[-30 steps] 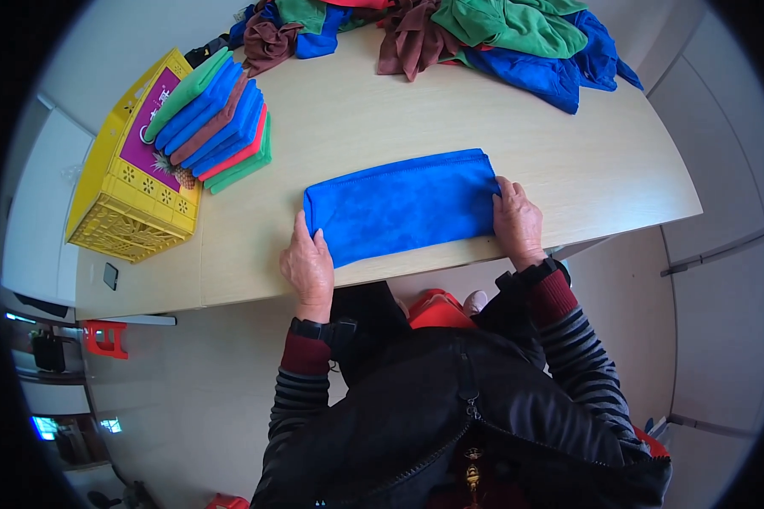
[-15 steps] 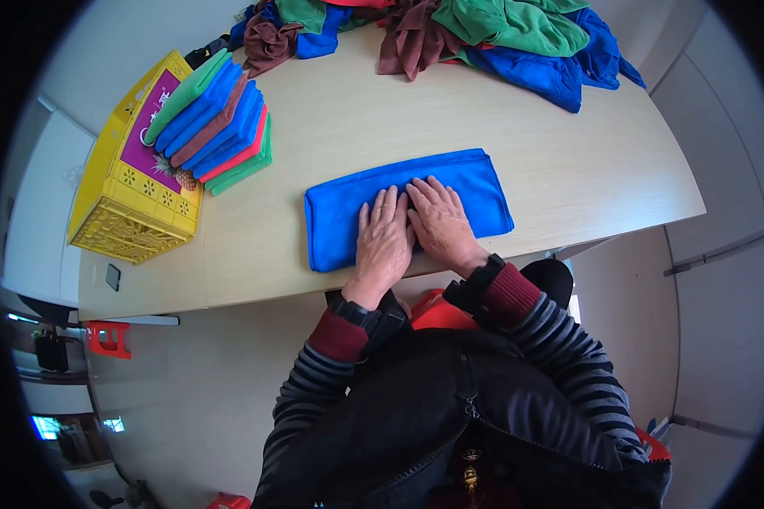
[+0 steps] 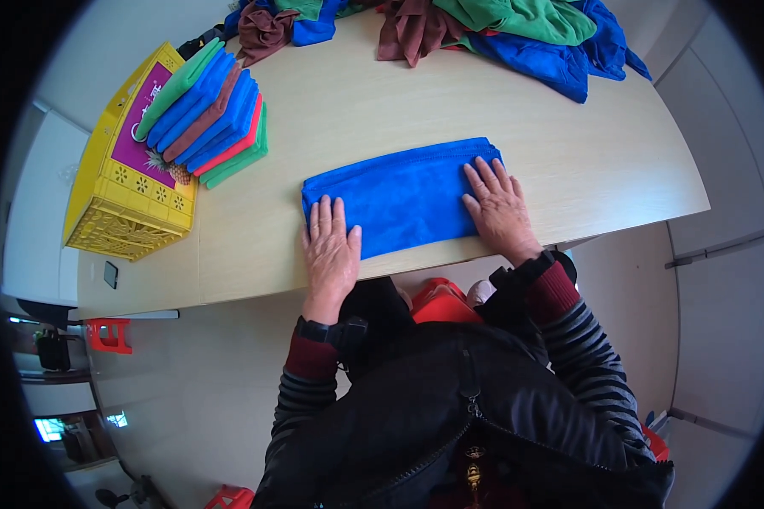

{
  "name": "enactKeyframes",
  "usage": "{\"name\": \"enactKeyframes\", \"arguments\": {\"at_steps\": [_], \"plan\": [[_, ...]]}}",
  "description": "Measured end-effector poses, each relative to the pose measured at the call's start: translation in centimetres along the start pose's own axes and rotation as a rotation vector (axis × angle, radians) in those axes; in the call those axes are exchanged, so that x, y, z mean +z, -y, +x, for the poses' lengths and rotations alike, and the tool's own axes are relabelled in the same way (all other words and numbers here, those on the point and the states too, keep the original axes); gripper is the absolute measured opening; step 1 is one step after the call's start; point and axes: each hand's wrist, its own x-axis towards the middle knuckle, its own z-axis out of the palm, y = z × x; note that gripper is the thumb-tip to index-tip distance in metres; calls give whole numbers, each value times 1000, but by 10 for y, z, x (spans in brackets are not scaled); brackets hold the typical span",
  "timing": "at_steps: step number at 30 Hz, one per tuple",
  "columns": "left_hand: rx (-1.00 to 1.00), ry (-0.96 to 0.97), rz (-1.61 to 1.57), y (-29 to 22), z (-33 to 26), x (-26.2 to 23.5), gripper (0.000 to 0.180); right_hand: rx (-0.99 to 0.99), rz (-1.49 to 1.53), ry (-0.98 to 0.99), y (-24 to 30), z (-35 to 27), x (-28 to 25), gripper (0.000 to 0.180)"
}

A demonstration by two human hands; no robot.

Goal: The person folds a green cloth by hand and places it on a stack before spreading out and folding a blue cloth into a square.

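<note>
A folded blue towel (image 3: 407, 197) lies flat in front of me, close to the near edge of the table. My left hand (image 3: 330, 250) rests on its left end, fingers stretched out and pointing away from me. On the right end lies my right hand (image 3: 499, 206), its fingers spread flat over the cloth. Neither hand grips anything. A stitched hem runs along the towel's far side.
A yellow plastic crate (image 3: 136, 199) stands at the table's left, with a stack of folded towels (image 3: 212, 119) in several colours beside it. Loose green, blue and brown cloths (image 3: 518, 34) heap along the far edge. A small dark flat object (image 3: 111, 274) lies near the left corner.
My hands have slid apart from the towel's middle, the left to its left end and the right to its right end. The towel stays in nearly the same place.
</note>
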Motion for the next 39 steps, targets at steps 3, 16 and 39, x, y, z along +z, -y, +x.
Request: {"name": "enactKeyframes", "arguments": {"at_steps": [3, 16, 39], "plan": [[-25, -3, -13, 12, 0, -2, 62, 38, -4, 8, -20, -3, 0, 57], [278, -10, -73, -31, 49, -1, 59, -64, 7, 34, 20, 30, 5, 60], [428, 40, -44, -69, 2, -6, 66, -14, 11, 37, 4, 24, 5, 62]]}}
